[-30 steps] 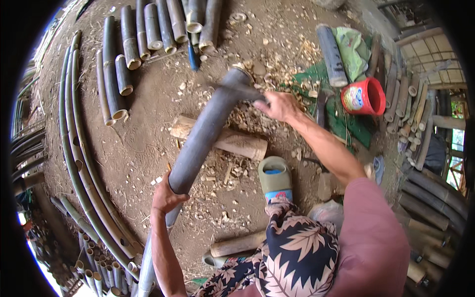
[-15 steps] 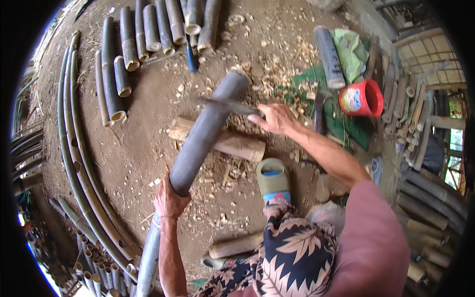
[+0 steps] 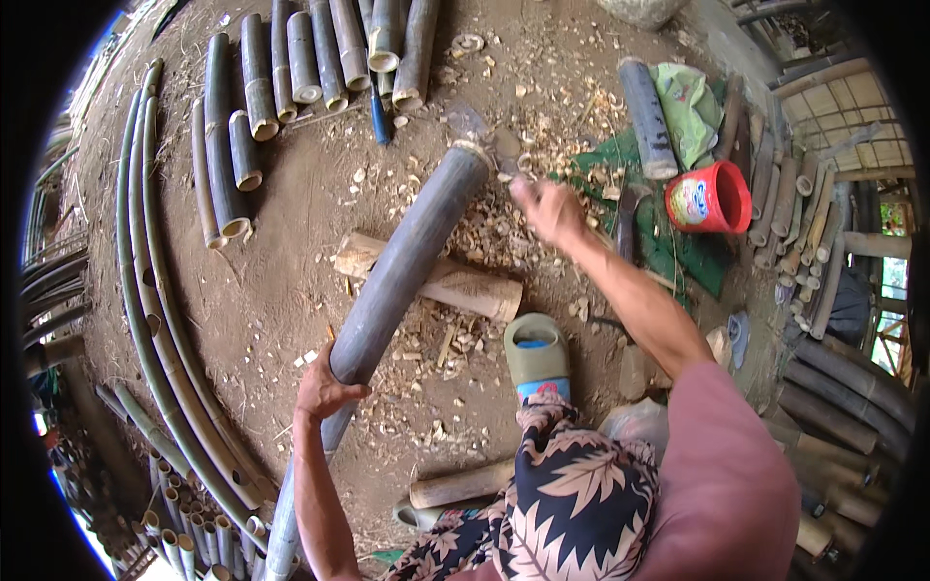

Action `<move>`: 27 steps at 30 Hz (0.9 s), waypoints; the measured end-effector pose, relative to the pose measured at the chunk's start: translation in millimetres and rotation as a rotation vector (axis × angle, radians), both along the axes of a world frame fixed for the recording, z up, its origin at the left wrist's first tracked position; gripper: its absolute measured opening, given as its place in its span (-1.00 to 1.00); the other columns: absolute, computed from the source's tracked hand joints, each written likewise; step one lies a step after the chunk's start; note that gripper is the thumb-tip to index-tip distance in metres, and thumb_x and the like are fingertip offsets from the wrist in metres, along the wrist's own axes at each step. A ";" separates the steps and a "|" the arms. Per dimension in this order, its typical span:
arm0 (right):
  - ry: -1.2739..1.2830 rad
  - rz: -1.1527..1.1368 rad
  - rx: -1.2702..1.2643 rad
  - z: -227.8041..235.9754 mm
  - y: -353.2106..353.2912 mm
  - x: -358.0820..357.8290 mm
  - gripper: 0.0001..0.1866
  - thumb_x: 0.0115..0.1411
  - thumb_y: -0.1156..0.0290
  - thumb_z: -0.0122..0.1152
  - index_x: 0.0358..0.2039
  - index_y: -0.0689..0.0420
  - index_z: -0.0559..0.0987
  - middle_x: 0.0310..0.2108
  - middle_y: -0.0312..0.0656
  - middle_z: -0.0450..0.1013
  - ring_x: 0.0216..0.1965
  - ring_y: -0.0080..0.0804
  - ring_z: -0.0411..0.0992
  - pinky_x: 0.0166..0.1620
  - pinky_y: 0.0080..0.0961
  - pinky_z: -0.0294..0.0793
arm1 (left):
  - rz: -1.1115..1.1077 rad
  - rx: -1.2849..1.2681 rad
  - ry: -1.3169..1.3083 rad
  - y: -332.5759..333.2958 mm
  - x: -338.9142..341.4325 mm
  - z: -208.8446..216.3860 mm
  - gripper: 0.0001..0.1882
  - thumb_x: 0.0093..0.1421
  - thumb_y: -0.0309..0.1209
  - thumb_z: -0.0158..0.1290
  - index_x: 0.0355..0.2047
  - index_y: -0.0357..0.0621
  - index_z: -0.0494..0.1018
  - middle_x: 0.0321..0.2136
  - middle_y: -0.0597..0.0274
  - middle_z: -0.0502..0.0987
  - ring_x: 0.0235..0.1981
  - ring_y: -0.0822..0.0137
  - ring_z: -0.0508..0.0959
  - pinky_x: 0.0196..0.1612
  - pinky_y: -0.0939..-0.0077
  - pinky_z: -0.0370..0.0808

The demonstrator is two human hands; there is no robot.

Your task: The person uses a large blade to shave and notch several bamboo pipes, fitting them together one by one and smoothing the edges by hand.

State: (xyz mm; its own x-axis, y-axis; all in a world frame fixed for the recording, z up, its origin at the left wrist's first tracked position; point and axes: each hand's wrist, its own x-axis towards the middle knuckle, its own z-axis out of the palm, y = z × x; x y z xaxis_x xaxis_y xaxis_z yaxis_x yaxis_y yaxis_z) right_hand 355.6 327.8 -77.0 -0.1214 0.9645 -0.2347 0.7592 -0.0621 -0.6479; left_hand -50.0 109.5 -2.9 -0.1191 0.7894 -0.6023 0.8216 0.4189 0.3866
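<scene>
A thick grey-green bamboo pole [image 3: 412, 261] runs slantwise from the lower left to the middle, its pale cut end at the top. It rests across a short split bamboo log [image 3: 470, 288] on the ground. My left hand [image 3: 325, 387] is wrapped round the pole's lower stretch, thumb on its near side. My right hand [image 3: 552, 213] is closed to the right of the pole's far end, gripping a knife. Motion smears the blade [image 3: 470, 124], which shows only faintly just beyond the cut end, apart from the pole.
Cut bamboo lengths [image 3: 303, 73] lie in a row at the far left, beside a blue-handled tool [image 3: 378, 116]. Wood chips [image 3: 581, 126] litter the soil. At right stand a red bucket [image 3: 722, 197] and a hatchet-like tool [image 3: 628, 221]. My sandalled foot [image 3: 538, 353] is near the log.
The knife has lifted off the pole's upper side and swung out past its far end. My right hand has moved slightly farther away; my left still grips the pole, shifted slightly.
</scene>
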 end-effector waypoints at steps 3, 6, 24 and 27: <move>-0.179 0.358 0.424 -22.3 -17.7 20.1 -0.24 0.28 -0.46 -0.33 -0.59 0.00 0.41 -0.80 -0.45 0.20 -0.82 -0.64 0.08 -0.81 -0.53 0.03 | -0.109 0.142 0.326 -5.9 44.0 2.1 0.24 -0.21 -0.27 0.36 0.41 -0.17 -0.15 0.09 -0.08 0.33 0.08 -0.03 0.45 0.17 0.09 0.45; -0.086 -0.463 -0.161 -10.3 9.1 9.6 -0.23 0.33 -0.42 -0.42 -0.63 0.00 0.39 -0.80 -0.46 0.18 -0.81 -0.66 0.03 -0.80 -0.53 0.01 | -0.142 0.564 0.580 -25.4 69.5 -16.9 -0.04 -0.15 -0.34 0.31 0.27 -0.25 0.12 -0.10 -0.08 0.45 -0.09 -0.04 0.53 -0.01 0.05 0.53; -0.057 -0.050 0.075 -10.5 1.4 8.7 -0.22 0.26 -0.51 -0.49 -0.66 -0.08 0.30 -0.81 -0.48 0.16 -0.83 -0.71 -0.03 -0.85 -0.56 -0.07 | -0.010 0.049 0.176 6.8 35.6 12.8 -0.04 -0.29 -0.16 0.34 0.19 -0.16 0.29 -0.21 -0.18 0.60 -0.18 -0.14 0.62 -0.05 0.04 0.56; -0.140 0.499 0.431 -18.8 -21.5 15.2 -0.23 0.23 -0.53 -0.37 -0.64 -0.06 0.34 -0.80 -0.50 0.11 -0.82 -0.71 -0.03 -0.84 -0.58 -0.05 | 0.017 -0.039 0.088 8.9 32.3 17.1 -0.03 -0.32 -0.13 0.34 0.18 -0.17 0.32 -0.17 -0.20 0.59 -0.16 -0.11 0.62 -0.04 0.07 0.56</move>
State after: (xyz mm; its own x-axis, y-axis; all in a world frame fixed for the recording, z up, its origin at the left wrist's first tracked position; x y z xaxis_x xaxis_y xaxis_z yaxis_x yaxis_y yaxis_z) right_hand 370.8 306.3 -95.8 -0.5734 0.8116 0.1124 0.7085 0.5600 -0.4295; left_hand -17.7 118.4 14.2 -0.1861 0.7628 -0.6193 0.8443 0.4465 0.2962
